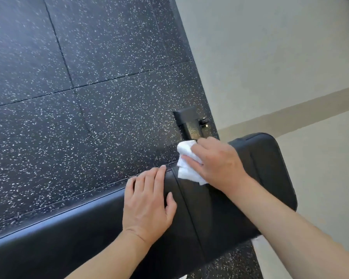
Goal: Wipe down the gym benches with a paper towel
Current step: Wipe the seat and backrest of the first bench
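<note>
Two bare hands lie on the black padded vinyl gym bench [210,208], which runs from the lower left corner toward the right. The left hand [147,204] rests flat with straight fingers at the far edge of the bench, just left of the seam between its two pads. The right hand [216,162], close beside it but apart, presses a crumpled white paper towel [186,164] on the far edge, near the black metal frame post [189,123] standing on the black speckled rubber floor [79,97].
</note>
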A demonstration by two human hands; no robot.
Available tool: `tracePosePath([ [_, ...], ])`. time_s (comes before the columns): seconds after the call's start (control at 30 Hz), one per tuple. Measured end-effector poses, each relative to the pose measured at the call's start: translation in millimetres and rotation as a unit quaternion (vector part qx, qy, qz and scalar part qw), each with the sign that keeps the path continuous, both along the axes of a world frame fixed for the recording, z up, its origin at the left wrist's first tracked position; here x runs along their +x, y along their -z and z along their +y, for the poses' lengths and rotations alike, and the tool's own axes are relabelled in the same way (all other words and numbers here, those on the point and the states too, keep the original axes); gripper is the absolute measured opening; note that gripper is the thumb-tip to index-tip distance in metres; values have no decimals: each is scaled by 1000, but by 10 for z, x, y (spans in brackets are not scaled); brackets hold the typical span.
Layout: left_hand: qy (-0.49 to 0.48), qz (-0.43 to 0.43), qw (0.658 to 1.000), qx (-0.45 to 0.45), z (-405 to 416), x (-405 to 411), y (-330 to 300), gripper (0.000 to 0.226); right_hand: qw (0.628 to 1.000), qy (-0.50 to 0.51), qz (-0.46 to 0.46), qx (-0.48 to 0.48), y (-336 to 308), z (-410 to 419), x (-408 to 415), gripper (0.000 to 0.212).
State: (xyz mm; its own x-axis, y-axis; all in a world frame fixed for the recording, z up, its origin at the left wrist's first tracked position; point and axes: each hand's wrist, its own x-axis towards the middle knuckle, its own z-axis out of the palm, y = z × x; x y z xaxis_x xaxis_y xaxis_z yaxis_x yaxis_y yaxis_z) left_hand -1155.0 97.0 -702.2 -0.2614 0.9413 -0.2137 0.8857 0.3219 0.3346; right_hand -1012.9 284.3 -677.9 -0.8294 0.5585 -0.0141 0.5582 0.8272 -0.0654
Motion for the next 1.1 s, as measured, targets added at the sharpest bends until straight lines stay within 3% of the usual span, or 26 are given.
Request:
tracePosePath([
  [0.03, -2, -4, 1000, 0, 3, 0, -1, 67, 995, -1, -97, 15, -2, 205, 66, 16],
  [0.1, -3, -8, 1000, 1, -2, 5, 7, 67, 962, 121, -243, -44, -34, 575, 132, 21],
  [0.17, -3, -8, 1000, 2, -14, -3, 13, 68, 933, 236, -246, -115, -41, 710, 64, 30],
  [0.23, -6, -6, 1000, 0, -15, -12, 5, 69, 927, 230, -252, -156, 20, 581, -184, 35],
  [0.37, -9, -9, 1000, 5, -6, 8, 1, 66, 929, 154, -212, -261, 130, 30, -835, 34],
  [0.47, -7, -4, 1000, 11, -16, 1, 25, 65, 935, 137, -180, -273, 173, -66, -920, 38],
  [0.63, -9, 3, 1000, 16, -11, 15, 20, 66, 930, 223, -214, -199, 48, 631, -121, 36],
  [0.73, -10, 10, 1000, 18, -12, 22, 35, 66, 924, 303, -174, -152, -15, 795, 225, 37],
  [0.97, -7, 14, 1000, -7, 38, 19, -60, 64, 974, 191, -18, -119, -29, -168, -175, 24],
  [1.1, 0, 20, 998, -55, 70, 15, -147, 66, 980, 177, 15, -92, -49, -534, 40, 30],
])
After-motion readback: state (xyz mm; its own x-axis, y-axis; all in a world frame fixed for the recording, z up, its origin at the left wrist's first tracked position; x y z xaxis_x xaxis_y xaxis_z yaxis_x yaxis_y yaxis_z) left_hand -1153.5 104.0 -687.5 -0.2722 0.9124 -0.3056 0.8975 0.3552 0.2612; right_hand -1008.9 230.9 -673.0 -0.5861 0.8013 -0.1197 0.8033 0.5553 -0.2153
